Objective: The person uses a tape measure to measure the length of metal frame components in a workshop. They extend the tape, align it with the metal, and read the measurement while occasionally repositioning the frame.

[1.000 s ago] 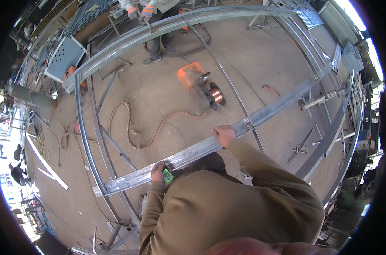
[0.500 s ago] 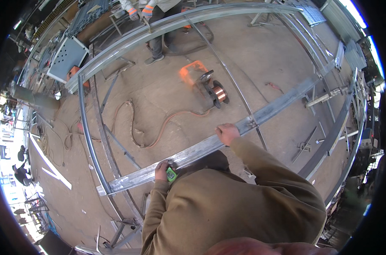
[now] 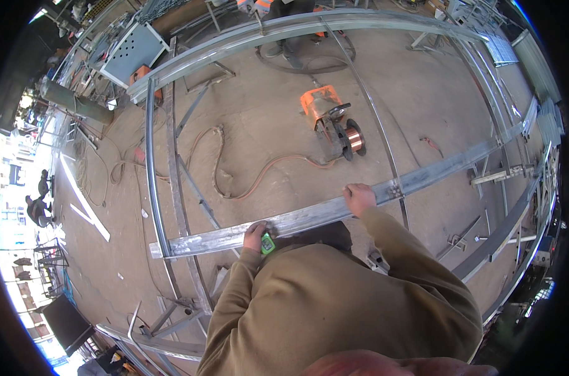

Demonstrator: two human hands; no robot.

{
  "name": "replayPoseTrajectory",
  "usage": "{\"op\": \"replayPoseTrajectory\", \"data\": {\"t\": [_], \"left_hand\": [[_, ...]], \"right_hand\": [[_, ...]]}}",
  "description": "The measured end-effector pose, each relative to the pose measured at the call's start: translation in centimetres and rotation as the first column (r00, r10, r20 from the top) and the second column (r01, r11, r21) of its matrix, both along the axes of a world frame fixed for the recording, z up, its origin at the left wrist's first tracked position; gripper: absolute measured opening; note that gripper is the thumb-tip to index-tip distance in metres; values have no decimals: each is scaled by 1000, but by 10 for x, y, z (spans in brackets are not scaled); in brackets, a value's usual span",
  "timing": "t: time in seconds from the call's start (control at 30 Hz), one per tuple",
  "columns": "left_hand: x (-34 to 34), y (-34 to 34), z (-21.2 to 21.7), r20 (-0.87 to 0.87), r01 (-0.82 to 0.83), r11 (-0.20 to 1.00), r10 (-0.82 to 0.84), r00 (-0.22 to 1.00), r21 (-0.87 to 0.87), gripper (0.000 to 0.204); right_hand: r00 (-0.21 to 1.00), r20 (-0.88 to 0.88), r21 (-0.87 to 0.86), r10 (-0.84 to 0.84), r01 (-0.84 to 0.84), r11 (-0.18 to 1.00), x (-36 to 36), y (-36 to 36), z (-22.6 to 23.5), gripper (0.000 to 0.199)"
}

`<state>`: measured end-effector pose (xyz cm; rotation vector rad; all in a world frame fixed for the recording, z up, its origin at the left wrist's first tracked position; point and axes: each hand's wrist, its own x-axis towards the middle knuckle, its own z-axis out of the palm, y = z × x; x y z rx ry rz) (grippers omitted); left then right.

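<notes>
A long steel beam [image 3: 422,178] is being spanned across the frame; a wire spool machine [image 3: 337,125] is lying behind it on the floor [image 3: 265,119]; a hose [image 3: 234,182] is being trailed leftward from the machine.

Steel beam [image 3: 334,210]: bare galv. metal, dull grey sheen w/ blotchy marks. Green device [image 3: 268,244] in left hand [image 3: 255,236]: glossy plastic. Sleeves: matt tan cloth, soft weave. Floor [image 3: 265,119]: rough concrete, dusty. Wire spool [image 3: 355,140]: shiny copper. Hose [image 3: 234,182]: matt rubber. Orange cover [image 3: 320,100]: translucent plastic.
</notes>
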<state>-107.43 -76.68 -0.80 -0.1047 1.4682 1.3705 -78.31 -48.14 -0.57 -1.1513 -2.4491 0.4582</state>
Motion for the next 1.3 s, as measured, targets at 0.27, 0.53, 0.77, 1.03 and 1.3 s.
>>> {"op": "replayPoseTrajectory", "data": {"t": [0.27,0.53,0.77,1.03,1.3], "left_hand": [[-1,-3,-16,-37,-1,1000,1,999,6,22],[-2,-4,-13,18,20,999,-20,1000,-27,23],[-2,-5,-18,-25,37,999,-36,999,17,23],[-1,-6,-20,15,-5,995,4,1000,95,23],[-1,-3,-5,40,2,999,-3,999,45,27]], "right_hand": [[996,86,-3,6,-6,1000,0,1,-1,24],[996,93,-35,-4,7,999,-1,0,2,24],[996,92,-55,-2,7,998,-1,0,1,22],[994,101,-47,29,-24,999,-3,1,-1,20],[990,130,-60,55,-48,997,-1,0,-4,19]]}}
